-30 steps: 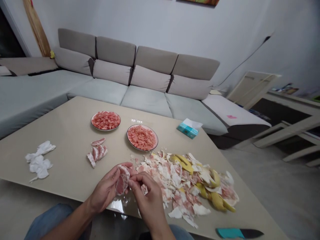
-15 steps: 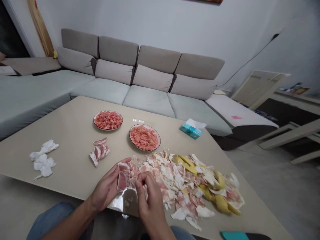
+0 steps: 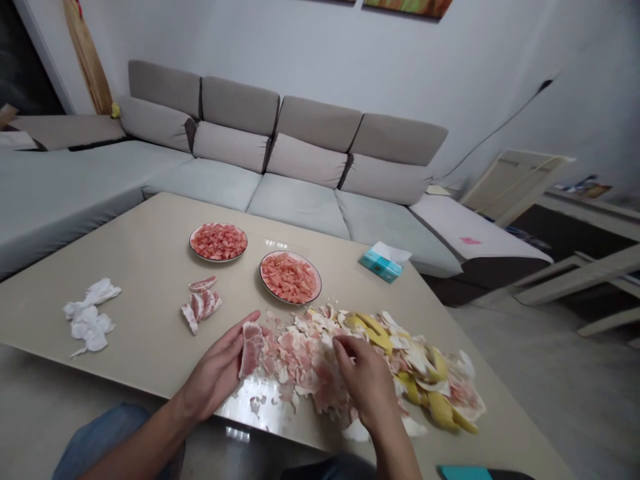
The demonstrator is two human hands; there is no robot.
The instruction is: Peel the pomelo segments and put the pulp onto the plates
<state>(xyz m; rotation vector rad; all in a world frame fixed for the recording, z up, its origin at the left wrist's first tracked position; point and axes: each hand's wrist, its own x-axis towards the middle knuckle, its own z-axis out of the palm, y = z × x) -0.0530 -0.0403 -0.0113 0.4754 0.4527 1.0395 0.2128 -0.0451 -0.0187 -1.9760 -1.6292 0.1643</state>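
Note:
My left hand (image 3: 220, 370) holds a pink pomelo segment (image 3: 251, 347) at the near edge of the beige table (image 3: 145, 267), fingers curled around it. Over the pile of white, pink and yellow peel scraps (image 3: 380, 360) hovers my right hand (image 3: 367, 380), fingertips pinched together above the pile; whether a bit of membrane is between them is unclear. Two plates of peeled pink flesh stand farther back, one on the left (image 3: 219, 241) and one on the right (image 3: 291, 277). Several unpeeled segments (image 3: 201, 303) lie left of my hands.
Crumpled white tissues (image 3: 90, 317) lie at the table's left. A teal tissue pack (image 3: 384, 262) sits near the far right edge. A teal-handled knife (image 3: 465, 472) lies at the near right corner. A grey sofa (image 3: 280, 173) runs behind the table.
My right hand left the segment and moved right over the peel pile. My left hand kept the segment and lowered it slightly toward the table.

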